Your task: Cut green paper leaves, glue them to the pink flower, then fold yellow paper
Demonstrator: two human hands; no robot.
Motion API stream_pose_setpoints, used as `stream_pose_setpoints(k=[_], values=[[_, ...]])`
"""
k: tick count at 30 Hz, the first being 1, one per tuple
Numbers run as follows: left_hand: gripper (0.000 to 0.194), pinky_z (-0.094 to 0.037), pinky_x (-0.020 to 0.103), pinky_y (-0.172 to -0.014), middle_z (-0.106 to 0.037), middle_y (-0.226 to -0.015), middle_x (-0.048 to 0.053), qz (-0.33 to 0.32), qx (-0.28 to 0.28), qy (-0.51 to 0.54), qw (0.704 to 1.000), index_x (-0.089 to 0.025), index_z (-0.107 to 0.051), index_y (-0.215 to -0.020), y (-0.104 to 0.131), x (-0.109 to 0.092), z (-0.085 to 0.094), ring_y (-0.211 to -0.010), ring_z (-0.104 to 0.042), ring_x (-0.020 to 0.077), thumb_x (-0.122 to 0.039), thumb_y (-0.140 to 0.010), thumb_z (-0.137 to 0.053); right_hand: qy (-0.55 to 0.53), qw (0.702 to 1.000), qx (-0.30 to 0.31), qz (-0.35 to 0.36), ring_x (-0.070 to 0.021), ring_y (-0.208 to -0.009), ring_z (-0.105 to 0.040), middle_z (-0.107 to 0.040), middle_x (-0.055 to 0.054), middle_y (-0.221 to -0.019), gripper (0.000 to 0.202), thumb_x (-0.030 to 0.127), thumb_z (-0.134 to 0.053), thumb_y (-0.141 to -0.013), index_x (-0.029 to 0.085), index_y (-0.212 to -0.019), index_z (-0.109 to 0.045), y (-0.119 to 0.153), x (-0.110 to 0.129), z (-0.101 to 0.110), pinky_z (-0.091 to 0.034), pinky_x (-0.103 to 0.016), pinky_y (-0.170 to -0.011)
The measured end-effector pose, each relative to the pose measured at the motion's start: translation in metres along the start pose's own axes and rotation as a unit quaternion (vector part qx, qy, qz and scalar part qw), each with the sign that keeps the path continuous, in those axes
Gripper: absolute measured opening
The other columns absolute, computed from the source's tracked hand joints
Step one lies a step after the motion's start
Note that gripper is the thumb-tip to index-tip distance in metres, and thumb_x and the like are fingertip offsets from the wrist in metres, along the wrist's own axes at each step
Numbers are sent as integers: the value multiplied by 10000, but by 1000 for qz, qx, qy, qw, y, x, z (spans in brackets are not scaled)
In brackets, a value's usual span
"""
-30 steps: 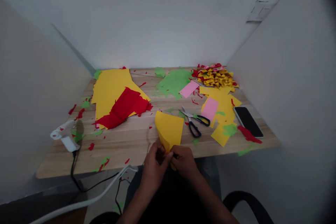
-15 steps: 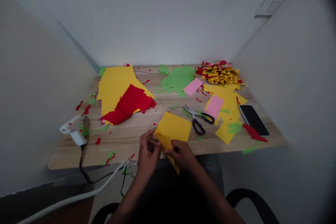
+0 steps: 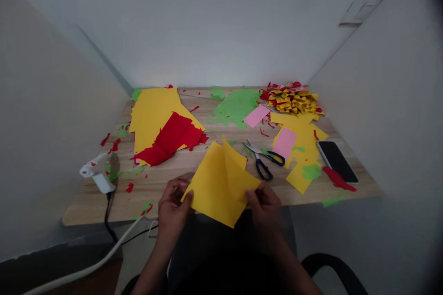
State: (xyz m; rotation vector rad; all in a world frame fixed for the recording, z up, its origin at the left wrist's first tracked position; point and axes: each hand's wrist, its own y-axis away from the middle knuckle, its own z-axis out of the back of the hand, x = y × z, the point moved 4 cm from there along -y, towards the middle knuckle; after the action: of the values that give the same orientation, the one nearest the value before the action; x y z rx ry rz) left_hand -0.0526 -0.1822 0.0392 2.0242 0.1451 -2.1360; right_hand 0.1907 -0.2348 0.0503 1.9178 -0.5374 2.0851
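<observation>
A yellow sheet of paper [image 3: 212, 184] with a crease down its middle is held up over the table's front edge. My left hand [image 3: 174, 205] pinches its left corner between thumb and fingers. At the opposite corner, my right hand [image 3: 265, 205] is closed on the same sheet. Part of another yellow edge shows behind the sheet, mostly covered by it. Just beyond my right hand lie scissors [image 3: 265, 159] with dark handles, their blades apart and pointing to the back left.
Red paper [image 3: 173, 136] lies over large yellow sheets [image 3: 152, 106] at left, near a white glue gun [image 3: 98, 173]. Green paper [image 3: 237, 107] is at the back. Right are a frilled red-and-yellow paper piece [image 3: 294, 100], pink strips [image 3: 284, 143] and a phone [image 3: 337, 161].
The folded yellow paper has been opened out and lifted. My hands have moved apart, from close together at the fold to opposite corners.
</observation>
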Motion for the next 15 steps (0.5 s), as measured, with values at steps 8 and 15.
stream_pose_setpoints(k=[8,15], values=[[101,-513,424,-911,-639,-952,64,-115,-8,-249,962,-218,-635,-844,-12,10,41,-962,-622,245,-291,-780,-609,12,963,40,-266,-154,-451,-575,-691,-37,-632,498,663,-689,-764,181,-887,-655,24,-36,51,-417,-256,-434],[182,-472,481,-986,-661,-1174,82,-303,133,-392,859,-253,-696,-972,3,-27,-27,-1116,-605,273,-217,-905,-531,83,918,172,-348,-156,-482,-587,-717,-75,-649,562,733,-615,-733,175,-706,-678,48,-54,56,-397,-263,-474]])
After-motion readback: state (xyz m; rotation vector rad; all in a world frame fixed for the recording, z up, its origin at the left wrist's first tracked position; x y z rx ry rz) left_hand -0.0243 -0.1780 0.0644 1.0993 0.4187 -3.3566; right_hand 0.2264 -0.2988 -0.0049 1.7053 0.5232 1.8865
